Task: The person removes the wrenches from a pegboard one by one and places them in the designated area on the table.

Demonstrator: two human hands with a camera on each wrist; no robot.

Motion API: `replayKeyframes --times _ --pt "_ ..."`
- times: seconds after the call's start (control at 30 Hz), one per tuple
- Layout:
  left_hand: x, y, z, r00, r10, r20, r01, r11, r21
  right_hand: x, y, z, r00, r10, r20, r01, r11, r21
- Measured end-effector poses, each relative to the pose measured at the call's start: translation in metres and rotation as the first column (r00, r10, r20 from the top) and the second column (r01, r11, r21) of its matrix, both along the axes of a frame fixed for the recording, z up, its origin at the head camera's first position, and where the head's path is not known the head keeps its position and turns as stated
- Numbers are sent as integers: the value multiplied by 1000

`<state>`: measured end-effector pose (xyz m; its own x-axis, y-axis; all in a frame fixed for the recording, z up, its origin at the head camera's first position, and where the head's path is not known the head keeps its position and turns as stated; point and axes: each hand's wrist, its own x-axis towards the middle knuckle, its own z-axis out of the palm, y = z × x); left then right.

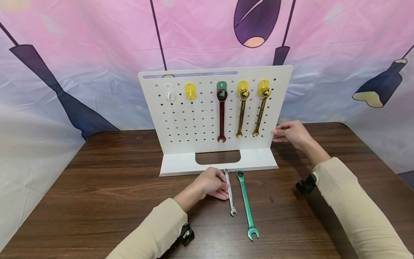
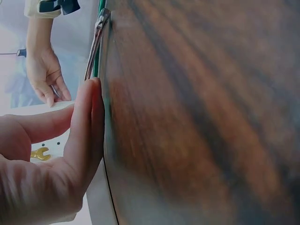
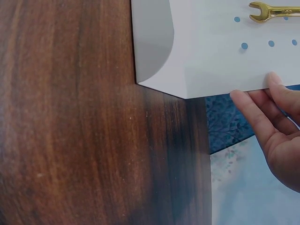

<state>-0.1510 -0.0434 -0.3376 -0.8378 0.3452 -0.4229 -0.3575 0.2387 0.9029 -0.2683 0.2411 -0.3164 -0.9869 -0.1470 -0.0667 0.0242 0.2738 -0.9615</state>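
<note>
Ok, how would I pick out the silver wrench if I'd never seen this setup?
Find the white pegboard standing on the brown table. Just in front of it, at the person's left hand, is the silver combination wrench. It is shorter and slimmer than the green combination wrench to its right, and the only silver one in view.

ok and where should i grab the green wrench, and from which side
Probably mid-handle, coming from the right. The green wrench lies lengthwise on the table, its long, straight handle exposed between the two wider ends, while the silver wrench and left hand crowd its left side.
</note>
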Motion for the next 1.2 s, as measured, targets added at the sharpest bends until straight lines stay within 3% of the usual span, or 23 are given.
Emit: replayKeyframes --times 0.33,1.2 --pt "0 0 -1 999 4 -35 -8 995 -100 0 0 -1 1000 -3 -5 3 1000 -11" --pt "0 -3 2 999 -24 -35 19 990 -138 0 0 -1 1000 7 -10 -7 1000 -1"
